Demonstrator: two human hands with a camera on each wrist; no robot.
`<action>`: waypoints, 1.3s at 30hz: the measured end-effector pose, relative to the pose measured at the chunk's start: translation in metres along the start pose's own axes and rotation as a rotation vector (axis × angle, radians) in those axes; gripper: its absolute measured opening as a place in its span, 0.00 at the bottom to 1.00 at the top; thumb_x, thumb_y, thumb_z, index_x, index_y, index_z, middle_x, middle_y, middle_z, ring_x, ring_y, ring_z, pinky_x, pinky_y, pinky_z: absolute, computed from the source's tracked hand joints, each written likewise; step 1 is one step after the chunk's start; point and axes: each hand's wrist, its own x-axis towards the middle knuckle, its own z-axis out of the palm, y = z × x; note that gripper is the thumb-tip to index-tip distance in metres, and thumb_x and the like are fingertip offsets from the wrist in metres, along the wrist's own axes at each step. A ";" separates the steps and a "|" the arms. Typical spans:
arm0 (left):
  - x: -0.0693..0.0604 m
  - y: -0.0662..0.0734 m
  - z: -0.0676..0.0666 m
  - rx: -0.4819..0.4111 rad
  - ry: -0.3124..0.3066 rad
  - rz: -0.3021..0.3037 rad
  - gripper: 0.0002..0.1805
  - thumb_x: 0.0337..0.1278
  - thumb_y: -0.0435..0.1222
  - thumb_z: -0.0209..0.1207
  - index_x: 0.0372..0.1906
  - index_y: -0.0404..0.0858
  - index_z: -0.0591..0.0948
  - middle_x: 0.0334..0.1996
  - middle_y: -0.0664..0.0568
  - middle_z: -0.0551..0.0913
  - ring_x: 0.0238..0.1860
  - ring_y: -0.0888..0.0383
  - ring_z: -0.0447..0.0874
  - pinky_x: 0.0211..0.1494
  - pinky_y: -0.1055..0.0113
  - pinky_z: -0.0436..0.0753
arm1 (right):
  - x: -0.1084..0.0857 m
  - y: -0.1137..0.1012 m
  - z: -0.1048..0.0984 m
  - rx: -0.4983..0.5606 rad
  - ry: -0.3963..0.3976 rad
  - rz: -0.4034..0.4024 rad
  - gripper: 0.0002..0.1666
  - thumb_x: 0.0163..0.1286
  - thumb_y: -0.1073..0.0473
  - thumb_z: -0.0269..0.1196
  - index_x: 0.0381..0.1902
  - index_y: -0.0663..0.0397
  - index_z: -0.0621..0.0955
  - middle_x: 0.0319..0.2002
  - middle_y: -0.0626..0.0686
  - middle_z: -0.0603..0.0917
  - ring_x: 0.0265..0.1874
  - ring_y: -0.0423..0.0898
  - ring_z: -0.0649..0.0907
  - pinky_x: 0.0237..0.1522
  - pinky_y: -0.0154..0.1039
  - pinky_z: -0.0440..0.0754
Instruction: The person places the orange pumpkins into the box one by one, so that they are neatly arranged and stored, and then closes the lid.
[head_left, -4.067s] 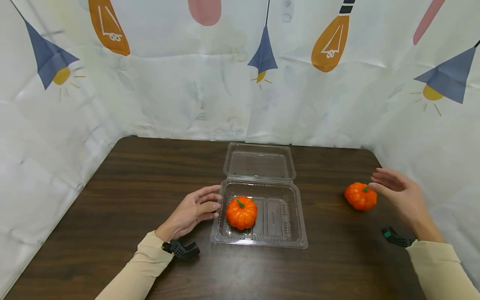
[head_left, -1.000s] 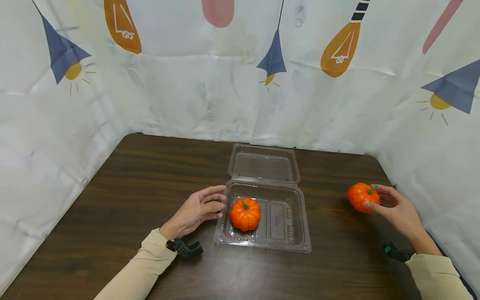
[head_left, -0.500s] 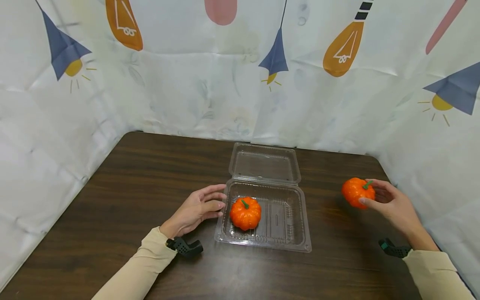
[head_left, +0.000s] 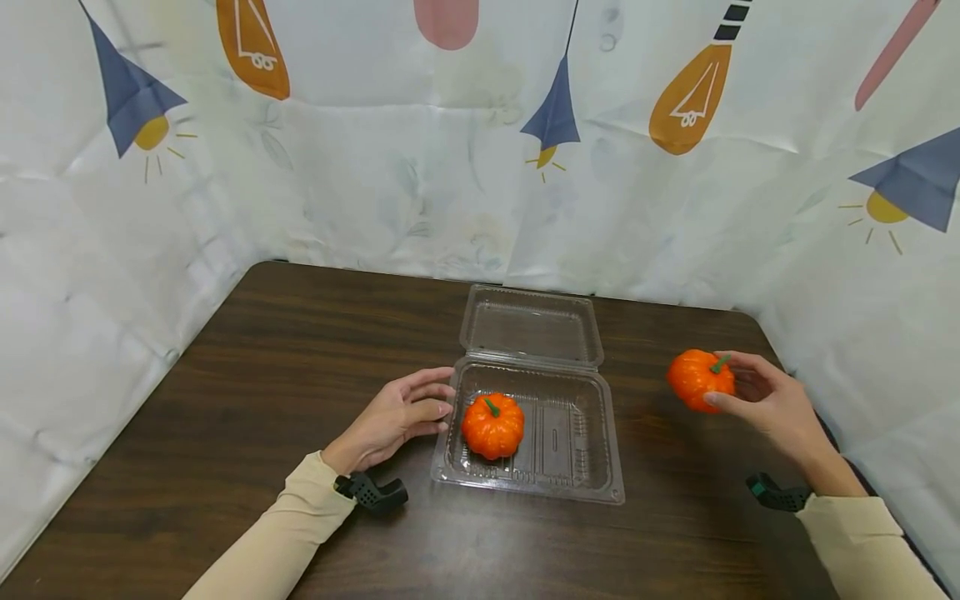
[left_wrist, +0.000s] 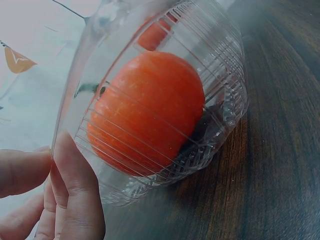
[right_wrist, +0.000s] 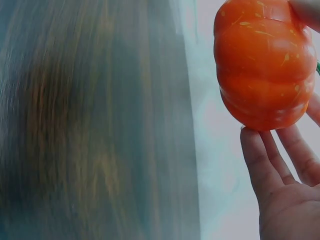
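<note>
A clear plastic box point(head_left: 555, 492) lies with its lid point(head_left: 532, 325) folded back, and an orange pumpkin point(head_left: 492, 427) sits in its left half. My left hand point(head_left: 393, 419) pinches the box's left rim between thumb and fingers; in the left wrist view the hand point(left_wrist: 70, 190) is at the rim beside the pumpkin point(left_wrist: 150, 110). Off to the right, my right hand point(head_left: 776, 412) holds a second pumpkin point(head_left: 699, 381) above the table. The right wrist view shows this pumpkin point(right_wrist: 265, 65) between the thumb and fingertips of the hand point(right_wrist: 290, 200).
The dark wooden table point(head_left: 300, 333) has its back edge against a patterned curtain point(head_left: 360, 192), which also hangs at both sides. Bands with black devices point(head_left: 371, 493) are on both wrists.
My right hand has taken hold of the right pumpkin, lifted it and carried it a little to the left. My left hand has stayed at the box's rim.
</note>
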 end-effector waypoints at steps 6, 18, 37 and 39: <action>0.000 0.000 0.000 0.006 0.000 0.003 0.37 0.69 0.30 0.62 0.79 0.36 0.62 0.58 0.48 0.76 0.47 0.61 0.84 0.52 0.68 0.89 | 0.004 -0.014 0.009 0.054 -0.025 -0.038 0.36 0.67 0.64 0.72 0.71 0.54 0.74 0.53 0.30 0.80 0.50 0.20 0.82 0.46 0.19 0.83; 0.000 -0.001 0.001 -0.002 -0.004 0.004 0.37 0.69 0.30 0.62 0.79 0.36 0.62 0.59 0.48 0.76 0.47 0.61 0.83 0.52 0.68 0.89 | 0.011 -0.035 0.027 0.100 -0.069 -0.124 0.36 0.65 0.69 0.72 0.70 0.58 0.74 0.57 0.31 0.78 0.53 0.22 0.82 0.50 0.19 0.83; 0.000 -0.002 0.000 -0.003 0.000 0.010 0.36 0.69 0.30 0.62 0.79 0.37 0.63 0.58 0.49 0.76 0.48 0.60 0.83 0.51 0.68 0.90 | 0.020 -0.062 0.053 0.140 -0.152 -0.181 0.37 0.63 0.68 0.73 0.69 0.56 0.74 0.60 0.33 0.78 0.56 0.23 0.81 0.56 0.18 0.81; 0.000 -0.002 0.000 -0.002 0.000 0.011 0.36 0.69 0.30 0.62 0.79 0.37 0.63 0.58 0.48 0.76 0.48 0.60 0.83 0.51 0.68 0.90 | 0.021 -0.064 0.056 0.142 -0.164 -0.184 0.37 0.63 0.67 0.74 0.69 0.55 0.74 0.59 0.34 0.78 0.56 0.22 0.81 0.56 0.19 0.81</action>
